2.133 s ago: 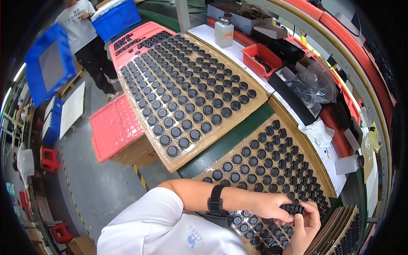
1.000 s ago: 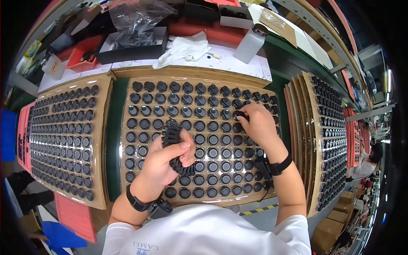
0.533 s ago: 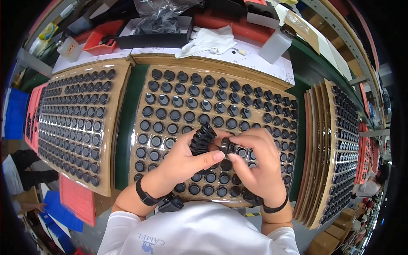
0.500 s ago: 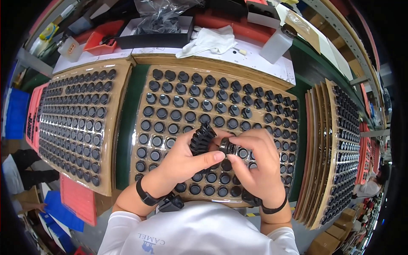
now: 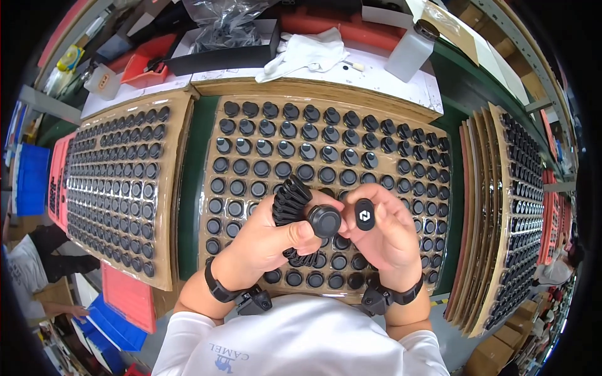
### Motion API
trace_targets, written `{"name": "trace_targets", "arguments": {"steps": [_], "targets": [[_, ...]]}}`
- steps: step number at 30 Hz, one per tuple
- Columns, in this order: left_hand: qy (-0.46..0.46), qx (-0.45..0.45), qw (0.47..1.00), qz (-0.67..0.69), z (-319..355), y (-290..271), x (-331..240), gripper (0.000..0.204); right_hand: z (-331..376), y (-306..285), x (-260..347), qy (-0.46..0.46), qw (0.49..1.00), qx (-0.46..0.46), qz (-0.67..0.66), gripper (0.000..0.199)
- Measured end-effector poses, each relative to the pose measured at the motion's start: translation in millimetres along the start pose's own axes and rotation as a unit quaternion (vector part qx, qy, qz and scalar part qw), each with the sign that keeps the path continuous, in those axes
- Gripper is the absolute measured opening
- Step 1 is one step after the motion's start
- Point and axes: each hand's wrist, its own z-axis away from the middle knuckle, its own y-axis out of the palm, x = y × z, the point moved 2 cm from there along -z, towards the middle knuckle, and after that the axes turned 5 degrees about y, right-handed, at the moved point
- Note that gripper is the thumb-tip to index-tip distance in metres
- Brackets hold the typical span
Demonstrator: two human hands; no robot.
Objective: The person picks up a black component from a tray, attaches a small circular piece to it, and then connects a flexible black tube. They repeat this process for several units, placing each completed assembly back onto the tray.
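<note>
My left hand (image 5: 266, 237) is closed around a bundle of black ribbed pieces (image 5: 291, 199). Its thumb also rests against a round black part (image 5: 325, 221) with a flat disc face turned up. Just to the right, my right hand (image 5: 395, 241) pinches a small black oval piece (image 5: 364, 214) with a white mark on its face. A narrow gap lies between the oval piece and the round part. Both hands are above a clear plastic tray (image 5: 387, 164) on brown card, filled with rows of similar black round parts.
Another filled tray (image 5: 172, 188) stands at left. Several trays and cards lean upright (image 5: 483, 219) at right. On the white shelf (image 5: 238, 83) behind are a black box (image 5: 219, 59), white gloves (image 5: 307, 55) and a translucent bottle (image 5: 407, 56). A co-worker's arm (image 5: 63, 309) shows far left.
My hands have moved apart, the right one shifting slightly right. The oval piece now shows its marked face, and the round part now faces up at my left thumb.
</note>
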Motion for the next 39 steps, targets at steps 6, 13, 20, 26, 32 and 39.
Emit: {"name": "trace_targets", "arguments": {"steps": [6, 13, 20, 26, 32, 39], "targets": [[0.039, -0.054, 0.994, -0.087, 2.6, -3.1, 2.0, 0.05, 1.3, -6.6, -1.9, -0.008, 1.0, -0.025, -0.004, 0.03], [0.129, -0.087, 0.958, -0.242, 6.5, 5.3, -1.2, 0.042, 5.1, 11.7, 11.9, -0.256, 0.805, -0.053, 0.532, 0.027], [0.174, -0.083, 0.928, -0.318, 9.0, 6.4, -0.7, 0.04, -1.2, 19.1, 3.1, -0.278, 0.775, -0.06, 0.564, 0.024], [0.143, -0.075, 0.943, -0.29, 9.4, 6.6, -1.3, 0.037, 1.1, 15.7, -4.0, -0.101, 0.957, -0.12, 0.245, 0.022], [0.184, -0.062, 0.912, -0.36, 9.6, 4.6, -1.6, 0.036, 1.2, 20.6, 0.3, -0.207, 0.876, -0.082, 0.428, 0.018], [0.185, -0.061, 0.908, -0.371, 10.0, 6.0, -2.4, 0.035, 2.7, 16.5, -3.2, -0.208, 0.89, -0.07, 0.401, 0.018]]}}
